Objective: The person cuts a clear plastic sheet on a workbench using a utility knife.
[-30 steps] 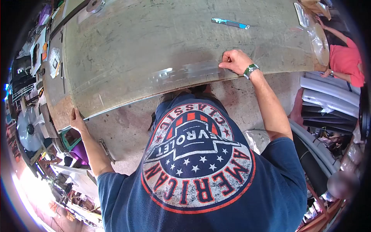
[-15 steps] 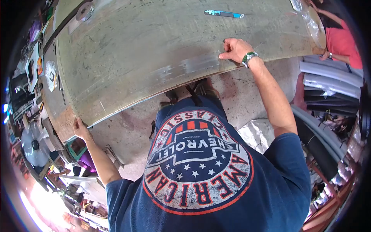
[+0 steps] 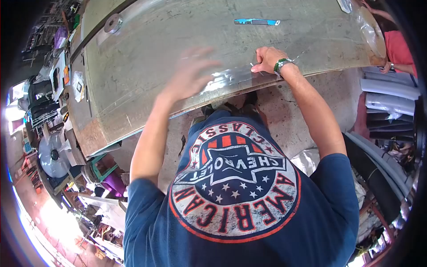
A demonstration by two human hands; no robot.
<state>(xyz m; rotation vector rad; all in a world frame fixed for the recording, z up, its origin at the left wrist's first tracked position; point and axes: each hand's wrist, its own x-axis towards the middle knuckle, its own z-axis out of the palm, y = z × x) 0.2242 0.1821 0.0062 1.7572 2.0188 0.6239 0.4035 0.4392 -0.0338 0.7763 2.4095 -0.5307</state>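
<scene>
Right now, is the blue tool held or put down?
Put down: the blue tool lies on the table beyond the right hand, untouched.

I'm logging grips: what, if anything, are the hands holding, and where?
The right hand may be pinching clear film, grip point unclear; the left hand, blurred and spread, seems empty.

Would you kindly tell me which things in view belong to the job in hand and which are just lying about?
In use, apparently:
- shiny clear strip by the right hand
- worktable

Seemingly just lying about:
- blue tool
- tape-like roll
- stacked rolls
</scene>
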